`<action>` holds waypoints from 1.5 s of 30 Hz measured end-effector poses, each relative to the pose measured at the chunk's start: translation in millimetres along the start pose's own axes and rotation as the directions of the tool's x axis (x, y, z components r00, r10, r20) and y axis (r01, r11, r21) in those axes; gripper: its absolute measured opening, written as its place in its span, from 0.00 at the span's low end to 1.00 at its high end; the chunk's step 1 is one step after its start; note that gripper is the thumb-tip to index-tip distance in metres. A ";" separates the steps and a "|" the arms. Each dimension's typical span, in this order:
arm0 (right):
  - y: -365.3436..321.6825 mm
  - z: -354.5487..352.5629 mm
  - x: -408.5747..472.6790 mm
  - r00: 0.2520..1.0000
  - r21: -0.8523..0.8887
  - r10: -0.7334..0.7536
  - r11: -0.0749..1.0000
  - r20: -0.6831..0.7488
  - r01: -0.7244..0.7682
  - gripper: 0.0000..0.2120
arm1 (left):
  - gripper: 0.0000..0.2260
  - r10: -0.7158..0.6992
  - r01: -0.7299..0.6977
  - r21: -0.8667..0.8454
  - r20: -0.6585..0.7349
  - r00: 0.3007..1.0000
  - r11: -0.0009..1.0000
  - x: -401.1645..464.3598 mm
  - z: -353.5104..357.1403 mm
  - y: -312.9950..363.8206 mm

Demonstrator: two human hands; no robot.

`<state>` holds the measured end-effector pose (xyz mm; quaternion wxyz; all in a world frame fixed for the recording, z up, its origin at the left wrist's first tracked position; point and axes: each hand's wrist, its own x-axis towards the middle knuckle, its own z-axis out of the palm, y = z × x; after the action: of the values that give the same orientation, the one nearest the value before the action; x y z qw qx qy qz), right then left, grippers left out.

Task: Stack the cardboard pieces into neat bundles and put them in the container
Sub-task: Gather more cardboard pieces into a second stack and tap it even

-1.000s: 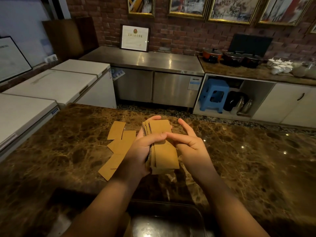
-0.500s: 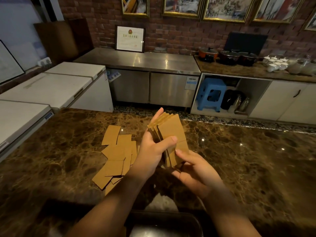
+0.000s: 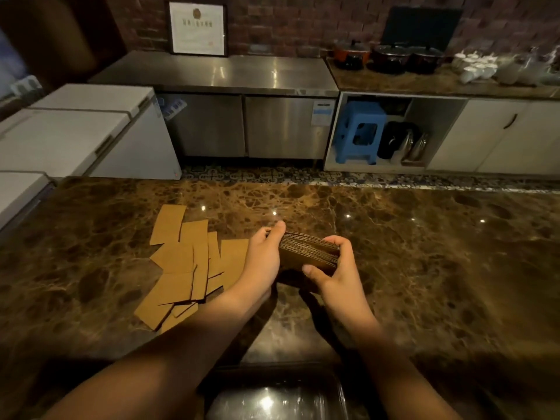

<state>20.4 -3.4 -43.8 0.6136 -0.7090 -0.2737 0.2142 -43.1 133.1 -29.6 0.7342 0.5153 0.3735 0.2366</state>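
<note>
Item: bundle of cardboard pieces [image 3: 309,249], squared, edges showing. Location: held just above the mid-tabletop [image 3: 424,253], between both hands. Left hand [image 3: 263,258]: fingers curled round the bundle's left end, thumb on its far edge. Right hand [image 3: 335,272]: fingers clamped over the right end, thumb beneath the near edge.

Item: loose cardboard pieces [image 3: 185,265], overlapping, unsorted, lying flat on the tabletop left of the hands, toward the near-left part.

Item: container [image 3: 272,398], clear, at the near edge below the forearms; contents cannot be told.

Status, as judged: one bundle gathered, not yet deposited; the loose pieces remain to be stacked and stowed.
</note>
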 end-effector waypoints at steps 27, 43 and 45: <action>41.8 24.5 17.3 0.921 0.411 0.182 0.911 -0.346 -0.025 0.16 | 0.10 0.125 -0.129 0.031 0.123 0.984 0.991 15.7 -4.7 -44.4; 53.0 -13.8 11.8 0.992 -0.303 -0.102 0.946 0.074 0.120 0.24 | 0.11 0.105 -0.112 0.017 0.231 0.967 0.994 15.8 -13.2 -46.3; 45.3 -18.2 15.6 0.988 -0.416 -0.114 0.898 0.103 0.147 0.23 | 0.12 0.119 -0.147 0.091 0.255 0.960 0.985 14.4 -15.5 -43.7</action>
<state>49.6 -11.4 -85.2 0.4480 -0.7962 -0.3835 0.1352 -48.2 137.0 -77.8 0.7283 0.6041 0.2556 0.1984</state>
